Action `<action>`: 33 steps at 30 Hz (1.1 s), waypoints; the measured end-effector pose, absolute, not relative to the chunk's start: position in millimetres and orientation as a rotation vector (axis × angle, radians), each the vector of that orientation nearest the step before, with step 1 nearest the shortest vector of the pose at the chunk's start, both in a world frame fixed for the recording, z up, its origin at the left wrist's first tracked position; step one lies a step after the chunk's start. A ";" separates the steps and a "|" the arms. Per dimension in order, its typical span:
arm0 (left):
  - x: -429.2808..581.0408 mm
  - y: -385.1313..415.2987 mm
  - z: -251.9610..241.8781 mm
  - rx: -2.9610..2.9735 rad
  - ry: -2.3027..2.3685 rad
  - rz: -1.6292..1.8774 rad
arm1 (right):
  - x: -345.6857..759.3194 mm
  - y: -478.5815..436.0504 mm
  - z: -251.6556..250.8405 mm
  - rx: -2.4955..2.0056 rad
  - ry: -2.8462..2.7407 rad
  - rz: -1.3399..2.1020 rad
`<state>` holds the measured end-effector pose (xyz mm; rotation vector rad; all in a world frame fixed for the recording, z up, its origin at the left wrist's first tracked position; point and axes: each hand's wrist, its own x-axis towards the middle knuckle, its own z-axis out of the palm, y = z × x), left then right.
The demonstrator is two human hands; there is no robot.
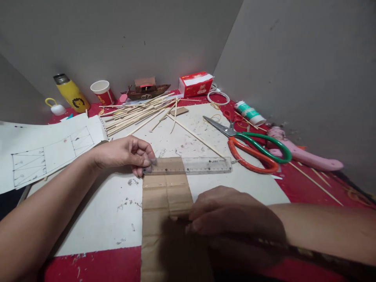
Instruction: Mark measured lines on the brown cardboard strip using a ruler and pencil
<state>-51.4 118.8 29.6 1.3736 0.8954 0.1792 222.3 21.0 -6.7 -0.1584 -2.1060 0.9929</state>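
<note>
My left hand [138, 154] pinches the left end of a clear plastic ruler [208, 165] between thumb and fingers. The ruler lies crosswise over the far end of a strip of brown cardboard [155, 223], which has crease lines across it. Over the strip's right edge is my right hand [232, 211], its fingers curled and partly in shadow. Whatever those fingers hold, if anything, is hidden. Beyond the ruler's right end lie large scissors [249, 145] with one green and one orange handle, blades pointing away to the left.
Thin wooden sticks [141, 111] are heaped at the back. A drawing sheet [58, 150] lies left. Along the wall stand a yellow bottle [72, 94], paper cup [102, 93], model boat [148, 89] and tissue pack [196, 84]. A pink glue gun [305, 152] lies right.
</note>
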 end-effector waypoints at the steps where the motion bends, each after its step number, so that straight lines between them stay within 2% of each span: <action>1: -51.5 118.7 29.1 1.368 0.893 0.179 | 220.2 21.9 -7.5 -0.057 -2.142 0.997; 4: -51.8 118.7 27.3 1.359 0.882 0.162 | 212.8 23.2 -6.0 0.113 -2.308 0.965; 9: -51.8 119.6 23.9 1.389 0.855 0.136 | 206.5 19.9 -3.5 0.066 -2.650 0.794; 13: -51.8 120.2 22.4 1.371 0.852 0.138 | 208.3 16.9 -9.4 0.114 -2.841 0.822; 19: -52.9 120.9 19.3 1.333 0.862 0.158 | 210.5 13.1 -17.3 0.121 -2.812 0.868; 25: -52.4 118.3 16.2 1.295 0.848 0.205 | 212.3 17.8 -2.6 0.154 -2.941 0.919; 33: -48.6 115.0 14.2 1.323 0.829 0.277 | 226.0 12.6 -5.5 -0.032 -2.881 1.035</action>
